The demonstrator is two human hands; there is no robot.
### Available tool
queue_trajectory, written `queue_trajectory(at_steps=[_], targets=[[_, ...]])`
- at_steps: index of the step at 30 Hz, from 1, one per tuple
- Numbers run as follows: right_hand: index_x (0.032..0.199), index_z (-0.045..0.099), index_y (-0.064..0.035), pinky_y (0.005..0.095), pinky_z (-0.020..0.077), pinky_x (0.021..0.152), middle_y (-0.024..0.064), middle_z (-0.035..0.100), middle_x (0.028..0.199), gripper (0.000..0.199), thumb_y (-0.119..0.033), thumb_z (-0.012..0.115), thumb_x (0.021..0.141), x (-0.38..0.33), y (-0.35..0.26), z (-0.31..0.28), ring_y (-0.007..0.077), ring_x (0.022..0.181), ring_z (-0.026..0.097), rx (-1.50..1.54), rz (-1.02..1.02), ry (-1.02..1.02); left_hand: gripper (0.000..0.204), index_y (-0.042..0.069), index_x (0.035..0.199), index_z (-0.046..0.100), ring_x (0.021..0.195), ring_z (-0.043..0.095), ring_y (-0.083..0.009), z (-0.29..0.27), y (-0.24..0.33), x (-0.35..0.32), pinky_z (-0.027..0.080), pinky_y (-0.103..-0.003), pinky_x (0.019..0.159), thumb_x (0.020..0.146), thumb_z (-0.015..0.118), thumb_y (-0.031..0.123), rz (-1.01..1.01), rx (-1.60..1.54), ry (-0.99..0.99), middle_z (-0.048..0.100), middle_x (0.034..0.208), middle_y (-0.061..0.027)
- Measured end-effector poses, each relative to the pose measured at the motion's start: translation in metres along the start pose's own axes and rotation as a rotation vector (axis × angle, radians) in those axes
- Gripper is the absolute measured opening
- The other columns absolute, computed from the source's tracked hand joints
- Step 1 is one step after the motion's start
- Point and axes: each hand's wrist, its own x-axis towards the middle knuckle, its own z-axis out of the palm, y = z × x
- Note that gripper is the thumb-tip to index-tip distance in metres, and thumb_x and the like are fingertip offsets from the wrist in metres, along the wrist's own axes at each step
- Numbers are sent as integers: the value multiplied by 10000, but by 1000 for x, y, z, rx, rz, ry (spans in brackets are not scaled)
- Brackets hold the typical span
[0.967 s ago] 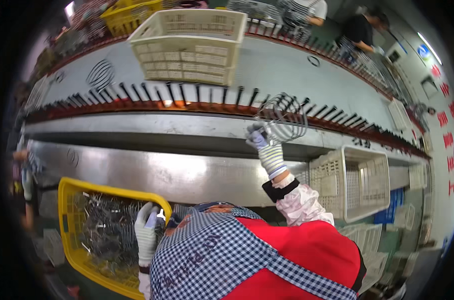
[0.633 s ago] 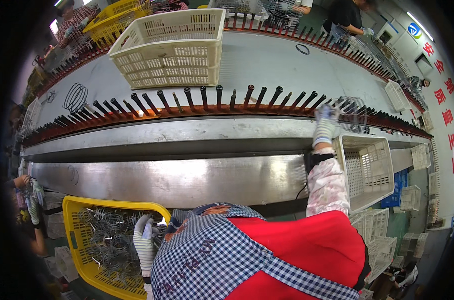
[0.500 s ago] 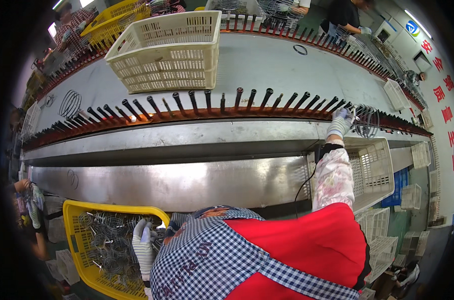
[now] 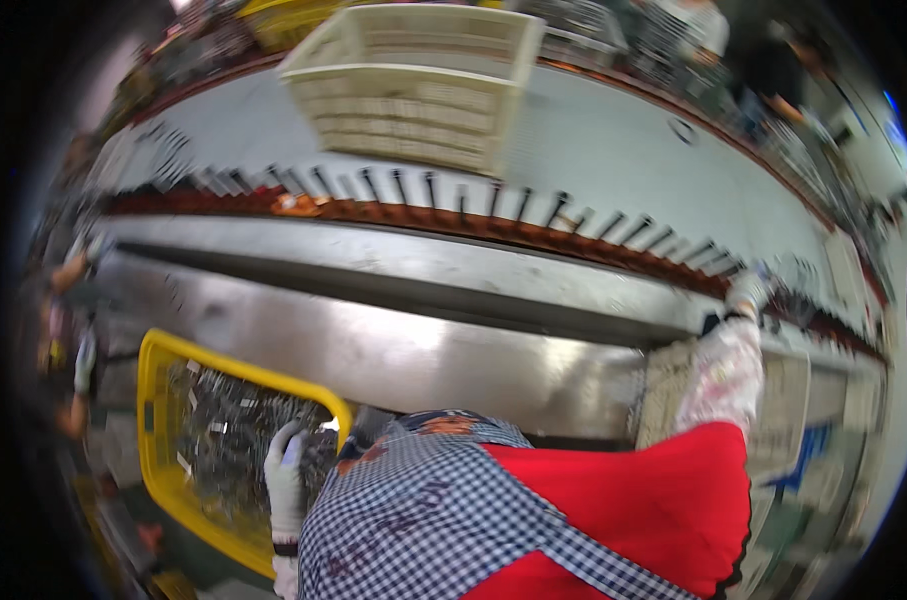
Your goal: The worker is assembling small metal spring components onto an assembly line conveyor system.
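Observation:
My left hand [image 4: 286, 485], in a pale striped glove, is at the right side of a yellow basket [image 4: 145, 400]. Its fingers look stretched and slightly bent, apart from the thumb, with nothing plain in them. Tangled wire coils [image 4: 238, 430] fill that basket and lie beside the hand. My right arm reaches out to the far right. There my gloved right hand [image 4: 748, 290] is at a row of dark upright pegs [image 4: 558, 208] on a reddish rail. Grey wire rings [image 4: 798, 272] stand right beside it. Motion blur hides its fingers, so a grip on the rings cannot be told.
A cream plastic crate [image 4: 403, 115] stands on the grey table [image 4: 603, 150] beyond the pegs, with a loose ring [image 4: 683, 131] farther right. A metal trough [image 4: 423, 350] runs in front of me. Another pale crate [image 4: 778, 400] sits below my right arm. Co-workers are at the left and back.
The whole view has turned and blurred, tilting the rail down toward the right. My right hand stays by the pegs and rings; my left hand stays at the yellow basket.

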Motion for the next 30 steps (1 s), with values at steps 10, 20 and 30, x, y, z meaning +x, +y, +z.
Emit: queue_trajectory(at_steps=[10, 20, 30], targets=[[1077, 609, 6, 326, 480, 868, 150, 657, 1056, 321, -237, 668, 875, -92, -132, -68, 246, 975, 619, 1120, -997, 130, 315, 20, 1242, 599, 829, 583, -92, -86, -50, -85, 500, -250, 761, 969, 579, 178, 90, 104, -58, 650, 951, -19], [1079, 607, -5, 327, 483, 845, 139, 662, 1037, 292, -241, 627, 907, -107, -212, -118, 237, 953, 622, 1310, -955, 173, 292, 28, 1240, 603, 816, 578, -108, -127, -89, -134, 504, -267, 779, 980, 548, 150, 36, -35, 49, 655, 991, -29], [1082, 606, -17, 328, 487, 822, 128, 667, 1018, 270, -245, 585, 938, -93, -186, -107, 227, 931, 626, 1348, -701, 131, 366, -3, 1239, 587, 806, 629, -126, -201, -127, -162, 523, -283, 764, 953, 576, 224, 108, -40, 397, 688, 1032, -64]])
